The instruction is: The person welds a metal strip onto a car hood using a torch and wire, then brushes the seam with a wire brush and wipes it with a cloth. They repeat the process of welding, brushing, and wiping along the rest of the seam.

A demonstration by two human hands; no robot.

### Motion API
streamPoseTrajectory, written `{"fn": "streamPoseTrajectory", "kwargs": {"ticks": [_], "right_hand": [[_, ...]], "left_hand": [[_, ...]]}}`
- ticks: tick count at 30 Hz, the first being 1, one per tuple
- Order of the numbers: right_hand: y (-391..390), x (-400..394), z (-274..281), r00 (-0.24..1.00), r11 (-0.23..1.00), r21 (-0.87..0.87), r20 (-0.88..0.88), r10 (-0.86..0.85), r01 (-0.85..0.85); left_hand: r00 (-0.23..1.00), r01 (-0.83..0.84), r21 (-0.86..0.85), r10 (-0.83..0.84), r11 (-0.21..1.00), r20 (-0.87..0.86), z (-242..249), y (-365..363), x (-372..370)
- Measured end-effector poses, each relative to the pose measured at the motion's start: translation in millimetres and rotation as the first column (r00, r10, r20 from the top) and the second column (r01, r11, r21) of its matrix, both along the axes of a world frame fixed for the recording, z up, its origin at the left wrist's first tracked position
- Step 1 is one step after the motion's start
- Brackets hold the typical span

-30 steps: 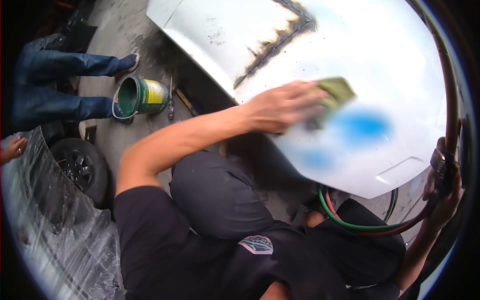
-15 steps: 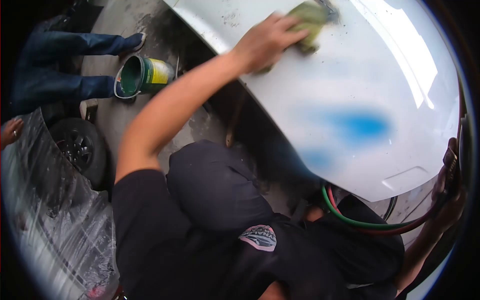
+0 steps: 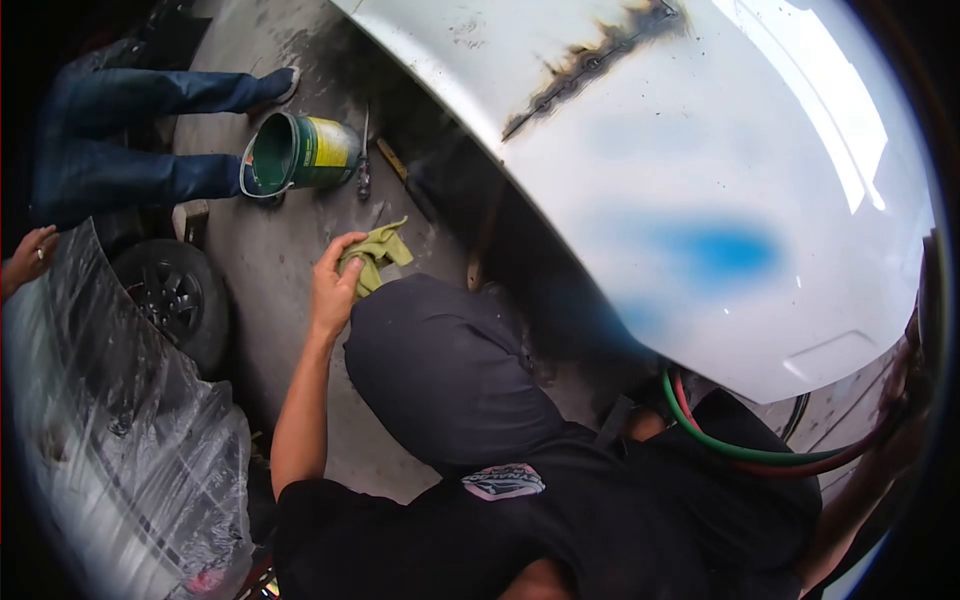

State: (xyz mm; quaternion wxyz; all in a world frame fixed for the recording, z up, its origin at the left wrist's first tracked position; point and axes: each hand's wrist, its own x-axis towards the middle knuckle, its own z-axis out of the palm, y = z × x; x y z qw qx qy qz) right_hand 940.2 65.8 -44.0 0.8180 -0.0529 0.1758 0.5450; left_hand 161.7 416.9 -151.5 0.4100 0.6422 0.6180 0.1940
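Note:
My left hand (image 3: 338,280) is closed on a crumpled yellow-green cloth (image 3: 378,255), held above the floor beside my bent knee. At the dim right edge, my right hand (image 3: 900,400) is wrapped around the hose end of a gas torch, whose handle is mostly lost in shadow. Green and red hoses (image 3: 745,455) curve up to that hand. In front of me spans a white car panel (image 3: 700,170), with a dark, scorched weld seam (image 3: 590,65) running in from its edge. A soft blue patch (image 3: 725,250) shows lower on the panel.
A green bucket (image 3: 275,155) with a yellow label lies tipped toward me, near a screwdriver (image 3: 364,170) and a yellow-handled tool (image 3: 392,160). Another person's jeans (image 3: 160,180) and hand (image 3: 35,255) are at left. A wheel (image 3: 170,300) and plastic-covered panel (image 3: 150,440) stand below.
My left hand has come down and left from the white panel, carrying the cloth off the weld seam, now uncovered. My right hand stays at the right edge.

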Motion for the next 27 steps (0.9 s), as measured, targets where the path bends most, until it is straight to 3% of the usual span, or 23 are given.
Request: {"fn": "streamPoseTrajectory", "kwargs": {"ticks": [1, 3, 6, 9, 19, 22, 25, 27], "right_hand": [[6, -4, 5, 1.000, 1.000, 0.000, 0.004, 0.003, -0.003], [18, -9, 16, 0.982, 0.984, 0.004, -0.065, 0.179, -0.180], [28, -16, 33, 0.953, 0.955, -0.011, -0.053, 0.297, -0.298], [35, -21, 45, 0.892, 0.892, -0.021, -0.044, 0.451, -0.452], [27, -9, 41, 0.926, 0.931, 0.010, -0.099, 0.364, -0.365], [22, -8, 41, 0.931, 0.936, 0.022, -0.098, 0.353, -0.352], [18, -9, 41, 0.932, 0.937, 0.031, -0.092, 0.349, -0.348], [16, -7, 42, 0.935, 0.940, 0.039, -0.097, 0.341, -0.339]], "left_hand": [[1.000, -0.003, 0.000, 0.003, 1.000, 0.004, -5, 1, 5], [0.994, 0.025, 0.082, -0.034, 0.996, 0.106, -17, 5, 16], [0.991, 0.029, 0.023, -0.032, 0.999, 0.131, -18, 6, 33], [0.979, 0.066, 0.067, -0.077, 0.996, 0.188, -27, 8, 32], [0.958, 0.045, 0.108, -0.074, 0.993, 0.276, -14, 7, 42], [0.929, 0.166, 0.212, -0.224, 0.963, 0.293, 0, 24, 68], [0.872, 0.419, 0.407, -0.485, 0.811, 0.070, 10, 55, 141], [0.776, 0.579, 0.537, -0.617, 0.613, -0.132, -12, 83, 220]]}}
